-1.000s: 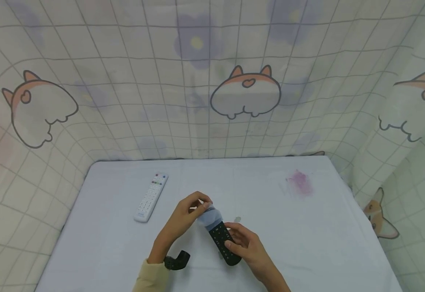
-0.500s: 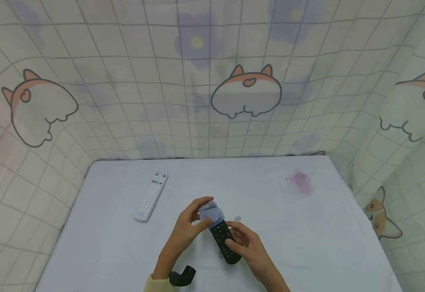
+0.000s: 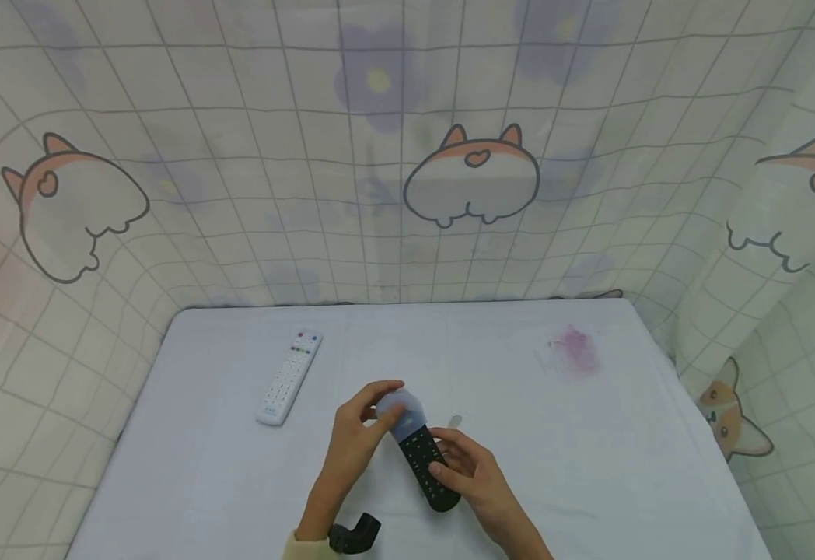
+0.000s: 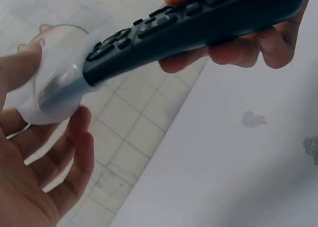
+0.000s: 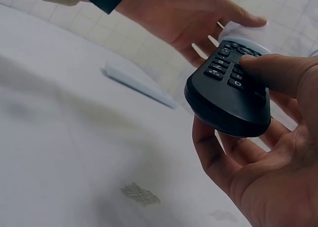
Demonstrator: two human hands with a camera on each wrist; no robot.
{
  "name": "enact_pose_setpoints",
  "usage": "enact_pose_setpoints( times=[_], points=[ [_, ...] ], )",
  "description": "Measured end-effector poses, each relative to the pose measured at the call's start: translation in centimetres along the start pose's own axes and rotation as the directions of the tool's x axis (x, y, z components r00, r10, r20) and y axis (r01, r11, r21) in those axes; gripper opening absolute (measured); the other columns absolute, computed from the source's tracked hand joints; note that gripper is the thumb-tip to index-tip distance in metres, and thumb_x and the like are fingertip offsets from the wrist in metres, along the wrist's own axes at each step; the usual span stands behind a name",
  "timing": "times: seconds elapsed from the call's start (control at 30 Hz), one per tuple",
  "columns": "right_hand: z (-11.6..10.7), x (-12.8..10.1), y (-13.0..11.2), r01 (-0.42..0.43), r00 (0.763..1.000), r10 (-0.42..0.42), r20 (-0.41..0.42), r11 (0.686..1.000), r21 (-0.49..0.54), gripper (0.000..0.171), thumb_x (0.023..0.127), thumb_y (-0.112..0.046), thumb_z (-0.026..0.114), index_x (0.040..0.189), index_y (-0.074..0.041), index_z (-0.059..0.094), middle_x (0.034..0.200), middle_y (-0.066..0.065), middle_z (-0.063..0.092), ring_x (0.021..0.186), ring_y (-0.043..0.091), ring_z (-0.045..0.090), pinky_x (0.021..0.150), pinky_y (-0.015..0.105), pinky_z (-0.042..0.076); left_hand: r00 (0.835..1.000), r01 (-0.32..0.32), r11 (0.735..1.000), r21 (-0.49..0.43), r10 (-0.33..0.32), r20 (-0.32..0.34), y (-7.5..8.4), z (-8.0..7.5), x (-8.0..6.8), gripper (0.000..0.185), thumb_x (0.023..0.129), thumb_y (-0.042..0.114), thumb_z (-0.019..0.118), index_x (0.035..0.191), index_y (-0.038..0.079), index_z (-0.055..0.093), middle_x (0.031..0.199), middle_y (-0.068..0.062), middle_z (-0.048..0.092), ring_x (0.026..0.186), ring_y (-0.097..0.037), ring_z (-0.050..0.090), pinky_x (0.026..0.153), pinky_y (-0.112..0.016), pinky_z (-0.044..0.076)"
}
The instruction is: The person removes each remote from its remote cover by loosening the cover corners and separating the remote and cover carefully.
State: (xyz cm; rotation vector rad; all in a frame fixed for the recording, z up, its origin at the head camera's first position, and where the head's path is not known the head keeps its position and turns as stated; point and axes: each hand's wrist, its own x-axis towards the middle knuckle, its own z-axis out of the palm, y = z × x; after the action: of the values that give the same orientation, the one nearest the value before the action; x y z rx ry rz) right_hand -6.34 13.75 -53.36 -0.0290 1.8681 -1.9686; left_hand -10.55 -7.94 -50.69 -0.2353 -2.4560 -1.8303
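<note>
A black remote (image 3: 427, 467) (image 4: 198, 23) (image 5: 231, 95) is held above the table, its far end inside a translucent white sleeve (image 3: 402, 409) (image 4: 57, 85) (image 5: 246, 36). My right hand (image 3: 473, 474) (image 5: 263, 152) grips the near end, thumb on the buttons. My left hand (image 3: 358, 435) (image 4: 35, 152) (image 5: 189, 13) holds the sleeve at the far end, fingers curled round it.
A white remote (image 3: 289, 376) (image 5: 139, 83) lies on the table's (image 3: 589, 467) left side. A pink stain (image 3: 575, 348) marks the cloth at the right rear. A small clear scrap (image 3: 455, 421) lies beside the hands. Patterned curtain surrounds the table.
The left hand has worked the sleeve a little further over the remote's far end and its fingers have closed around it. The right hand keeps its grip.
</note>
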Motion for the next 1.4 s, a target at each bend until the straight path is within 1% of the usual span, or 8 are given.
enact_pose_setpoints(
  times=[0.1, 0.2, 0.5, 0.57, 0.77, 0.97, 1.17, 1.4],
  points=[
    [-0.1, -0.1, 0.1, 0.003, 1.0, -0.003, 0.006, 1.0, 0.001, 0.056, 0.098, -0.015, 0.072, 0.149, -0.004, 0.052, 0.124, 0.011, 0.07, 0.109, 0.016, 0.068, 0.092, 0.027, 0.057, 0.999, 0.033, 0.999, 0.04, -0.031, -0.04, 0.0, -0.1, 0.2, 0.025, 0.098, 0.034, 0.074, 0.122, 0.029, 0.073, 0.124, 0.008, 0.073, 0.109, -0.013, 0.067, 0.093, -0.029, 0.056],
    [-0.1, -0.2, 0.2, 0.007, 1.0, -0.007, 0.01, 1.0, 0.0, 0.056, 0.098, -0.015, 0.072, 0.149, -0.003, 0.052, 0.124, 0.011, 0.07, 0.108, 0.015, 0.069, 0.092, 0.027, 0.057, 0.997, 0.051, 0.996, 0.068, -0.047, -0.057, 0.0, -0.4, 0.5, 0.02, 0.097, 0.033, 0.075, 0.116, 0.026, 0.074, 0.117, 0.006, 0.074, 0.102, -0.012, 0.067, 0.091, -0.029, 0.056],
    [-0.1, -0.3, 0.2, 0.012, 1.0, -0.012, 0.027, 1.0, -0.002, 0.055, 0.097, -0.015, 0.072, 0.148, -0.003, 0.053, 0.122, 0.01, 0.07, 0.108, 0.015, 0.068, 0.091, 0.028, 0.057, 0.991, 0.128, 0.985, 0.114, -0.125, -0.039, 0.5, -0.9, 1.3, 0.009, 0.097, 0.027, 0.075, 0.103, 0.021, 0.072, 0.11, 0.002, 0.075, 0.101, -0.014, 0.066, 0.088, -0.033, 0.054],
    [-0.1, -0.2, 0.2, 0.017, 0.999, -0.017, 0.032, 1.0, -0.001, 0.055, 0.098, -0.015, 0.072, 0.148, -0.002, 0.053, 0.123, 0.011, 0.07, 0.108, 0.015, 0.068, 0.091, 0.028, 0.057, 0.992, 0.128, 0.98, 0.15, -0.124, -0.037, 0.6, -0.9, 1.5, 0.008, 0.096, 0.025, 0.076, 0.101, 0.021, 0.071, 0.106, 0.003, 0.075, 0.097, -0.013, 0.065, 0.087, -0.032, 0.053],
    [0.0, -0.2, 0.3, 0.023, 0.999, -0.024, 0.038, 1.0, 0.007, 0.055, 0.098, -0.015, 0.072, 0.148, -0.001, 0.052, 0.122, 0.012, 0.07, 0.107, 0.014, 0.069, 0.09, 0.028, 0.058, 0.994, 0.108, 0.957, 0.27, -0.101, -0.041, 1.0, -0.7, 1.6, 0.008, 0.096, 0.02, 0.075, 0.097, 0.02, 0.067, 0.092, 0.003, 0.07, 0.079, -0.014, 0.056, 0.068, -0.027, 0.047],
    [0.1, -0.2, 0.2, 0.015, 0.999, -0.015, 0.039, 1.0, 0.015, 0.055, 0.098, -0.015, 0.071, 0.148, -0.002, 0.052, 0.121, 0.012, 0.07, 0.107, 0.016, 0.069, 0.091, 0.028, 0.058, 0.995, 0.087, 0.931, 0.353, -0.063, -0.078, 1.4, -0.3, 1.5, 0.006, 0.098, 0.018, 0.072, 0.097, 0.018, 0.066, 0.094, 0.001, 0.073, 0.079, -0.011, 0.058, 0.071, -0.028, 0.049],
    [0.4, -0.2, 0.1, 0.0, 0.999, -0.001, 0.034, 1.0, 0.02, 0.057, 0.099, -0.017, 0.071, 0.15, -0.003, 0.051, 0.124, 0.012, 0.069, 0.111, 0.02, 0.067, 0.092, 0.028, 0.058, 0.994, 0.087, 0.927, 0.366, -0.056, -0.095, 1.4, -0.3, 1.6, 0.005, 0.099, 0.017, 0.071, 0.099, 0.015, 0.066, 0.093, 0.0, 0.073, 0.077, -0.01, 0.057, 0.067, -0.025, 0.047],
    [0.7, -0.4, 0.1, -0.029, 0.999, 0.028, 0.024, 0.999, 0.032, 0.059, 0.099, -0.019, 0.071, 0.151, -0.003, 0.05, 0.126, 0.013, 0.068, 0.113, 0.022, 0.067, 0.093, 0.028, 0.058, 0.989, 0.107, 0.94, 0.325, -0.068, -0.129, 1.0, -0.4, 1.8, 0.006, 0.099, 0.018, 0.072, 0.098, 0.015, 0.067, 0.086, 0.001, 0.07, 0.07, -0.012, 0.055, 0.06, -0.025, 0.044]
  ],
)
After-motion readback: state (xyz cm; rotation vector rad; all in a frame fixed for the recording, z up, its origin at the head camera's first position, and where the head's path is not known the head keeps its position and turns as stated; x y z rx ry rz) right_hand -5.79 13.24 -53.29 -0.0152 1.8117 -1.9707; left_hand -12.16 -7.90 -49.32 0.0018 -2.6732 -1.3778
